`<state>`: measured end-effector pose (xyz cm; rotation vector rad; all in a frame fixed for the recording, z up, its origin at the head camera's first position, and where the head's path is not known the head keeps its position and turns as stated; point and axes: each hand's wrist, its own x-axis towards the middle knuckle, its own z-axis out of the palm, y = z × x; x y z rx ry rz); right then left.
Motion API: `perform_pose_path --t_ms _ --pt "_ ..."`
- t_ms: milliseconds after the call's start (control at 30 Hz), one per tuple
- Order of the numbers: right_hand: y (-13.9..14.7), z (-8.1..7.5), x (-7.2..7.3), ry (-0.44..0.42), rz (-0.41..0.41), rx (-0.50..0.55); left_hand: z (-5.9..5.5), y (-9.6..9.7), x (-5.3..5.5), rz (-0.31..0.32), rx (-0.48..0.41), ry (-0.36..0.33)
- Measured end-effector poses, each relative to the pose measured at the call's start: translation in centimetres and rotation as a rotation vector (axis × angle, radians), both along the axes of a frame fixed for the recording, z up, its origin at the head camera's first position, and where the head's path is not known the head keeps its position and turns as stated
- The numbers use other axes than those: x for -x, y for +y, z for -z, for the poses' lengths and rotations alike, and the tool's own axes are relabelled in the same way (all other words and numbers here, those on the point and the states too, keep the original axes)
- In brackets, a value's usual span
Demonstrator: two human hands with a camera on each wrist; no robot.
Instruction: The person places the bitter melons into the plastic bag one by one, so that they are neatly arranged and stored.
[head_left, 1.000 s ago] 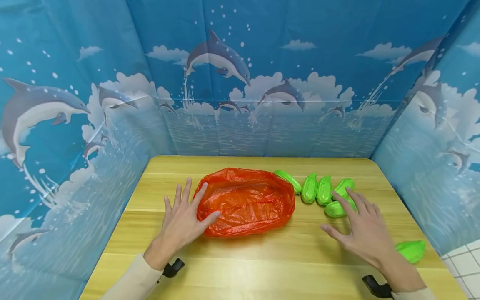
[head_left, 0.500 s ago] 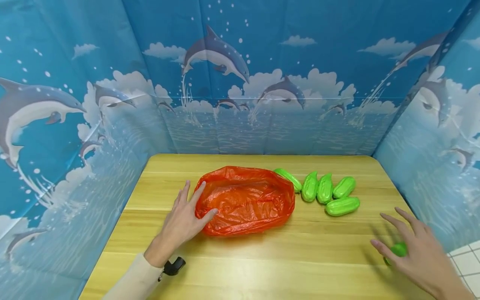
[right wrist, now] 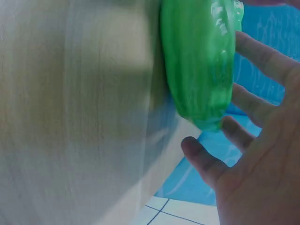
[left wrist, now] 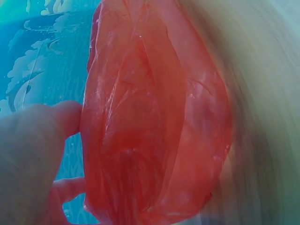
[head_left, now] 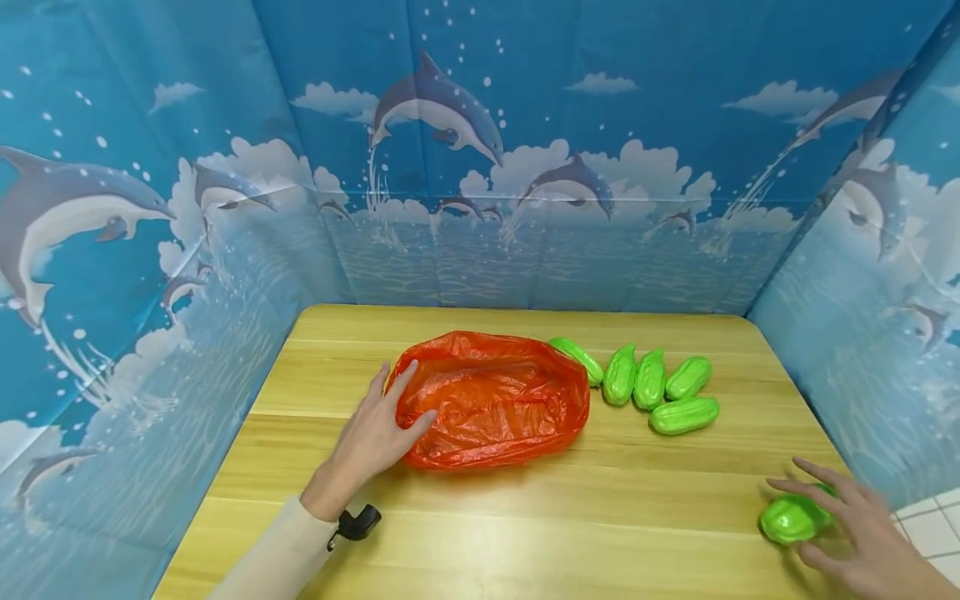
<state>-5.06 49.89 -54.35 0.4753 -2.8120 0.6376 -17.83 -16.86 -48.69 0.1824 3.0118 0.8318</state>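
Note:
A red plastic bag lies with its mouth spread wide on the wooden table. At its left rim rests my left hand, thumb and forefinger reaching over the edge; in the left wrist view, fingers touch the red plastic. Far to the right, my right hand is spread around a shiny green cucumber-like vegetable. The right wrist view has this green vegetable beside extended fingers, with the thumb apart from it.
Several similar green vegetables lie in a loose group right of the bag, one against its rim. A dolphin-printed blue curtain encloses the table's back and sides. White floor tiles show beyond the right edge.
My right hand has moved right and nearer the body, from beside the grouped vegetables to the lone one. My left hand has stayed at the bag's rim.

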Motion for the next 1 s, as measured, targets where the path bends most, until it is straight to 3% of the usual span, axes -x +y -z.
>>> perform_pose_path --t_ms 67,300,567,833,1000 --pt "-0.3 0.1 0.1 -0.024 0.009 -0.017 0.1 0.2 0.2 0.002 -0.002 0.002" --pt "-0.7 0.9 0.6 0.029 0.030 -0.125 0.3 0.3 1.0 -0.005 -0.006 0.010" --pt "-2.6 -1.0 2.3 -0.063 0.044 -0.219 -0.1 -0.6 1.8 0.040 -0.013 0.005" --pt "-3.9 -1.9 2.8 -0.210 0.088 -0.231 0.2 -0.4 2.5 0.071 0.013 -0.074" --pt "-4.7 -2.3 3.0 -0.121 0.087 -0.229 0.8 -0.5 2.8 0.075 -0.005 -0.077"
